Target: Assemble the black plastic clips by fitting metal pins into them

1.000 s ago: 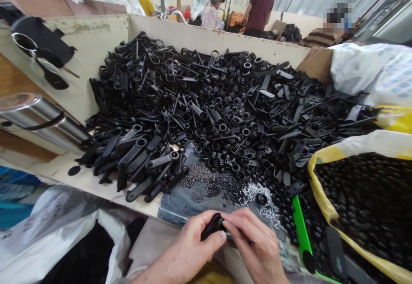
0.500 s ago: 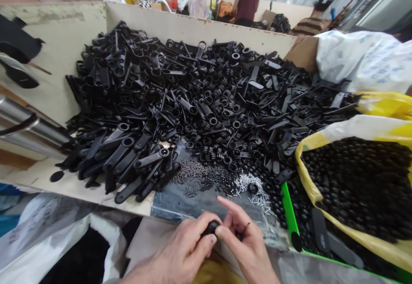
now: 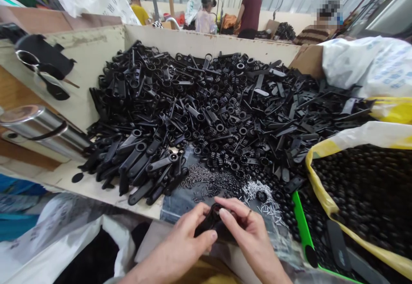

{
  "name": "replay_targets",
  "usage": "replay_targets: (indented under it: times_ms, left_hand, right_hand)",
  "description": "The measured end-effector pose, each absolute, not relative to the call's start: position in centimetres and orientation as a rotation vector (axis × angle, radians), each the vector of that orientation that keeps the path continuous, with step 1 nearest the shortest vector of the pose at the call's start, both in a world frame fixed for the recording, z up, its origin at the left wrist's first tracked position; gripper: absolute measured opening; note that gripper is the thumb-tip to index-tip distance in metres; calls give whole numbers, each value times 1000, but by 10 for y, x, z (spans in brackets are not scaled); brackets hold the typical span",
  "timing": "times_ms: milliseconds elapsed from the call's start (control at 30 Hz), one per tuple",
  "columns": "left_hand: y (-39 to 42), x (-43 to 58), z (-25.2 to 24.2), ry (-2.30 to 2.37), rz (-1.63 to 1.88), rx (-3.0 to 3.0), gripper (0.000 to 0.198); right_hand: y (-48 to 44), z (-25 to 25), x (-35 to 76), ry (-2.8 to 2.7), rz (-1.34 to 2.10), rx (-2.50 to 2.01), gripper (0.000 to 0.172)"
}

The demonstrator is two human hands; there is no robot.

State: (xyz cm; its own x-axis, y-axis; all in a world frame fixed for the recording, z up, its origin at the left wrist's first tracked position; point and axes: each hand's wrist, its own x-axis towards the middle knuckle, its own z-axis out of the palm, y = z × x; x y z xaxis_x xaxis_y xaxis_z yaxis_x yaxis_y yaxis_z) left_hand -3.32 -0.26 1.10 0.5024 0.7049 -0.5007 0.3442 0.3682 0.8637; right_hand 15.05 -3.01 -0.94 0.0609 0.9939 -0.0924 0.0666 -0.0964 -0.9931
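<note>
Head view: your left hand (image 3: 175, 249) and right hand (image 3: 252, 237) grip a black plastic part (image 3: 209, 220) between them. A slip could drop it onto the loose screws (image 3: 196, 176) just ahead, scattering them.

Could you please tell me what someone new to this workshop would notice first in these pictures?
A big heap of black plastic parts fills the bin in the middle. At the bottom, the left hand and right hand hold one black part together. To the right, a yellow bag brims with round black pieces.
</note>
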Motion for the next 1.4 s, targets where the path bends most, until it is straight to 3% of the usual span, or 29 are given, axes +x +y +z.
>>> replay_targets:
  times_ms: [67, 400, 800, 1200, 1300, 1400]
  left_hand:
    - [-1, -33, 15, 974, 281, 1026, 40]
    - [-9, -36, 18, 916, 345, 697, 96]
    - [-9, -43, 18, 729, 316, 619, 51]
    - [-19, -48, 9, 740, 285, 693, 46]
    - [-22, -59, 2, 916, 297, 880, 45]
    - [-18, -69, -4, 1291, 459, 1251, 22]
  right_hand:
    - [-26, -5, 151, -1299, 1128, -1315, 25]
    - [-24, -6, 152, -1413, 1221, -1270, 27]
    - [-29, 1, 163, -1633, 1252, -1251, 34]
    - [-39, 3, 163, -1661, 1227, -1315, 34]
    - [-48, -1, 169, -1651, 1114, -1370, 36]
    - [-53, -7, 181, -1654, 861, -1410, 24]
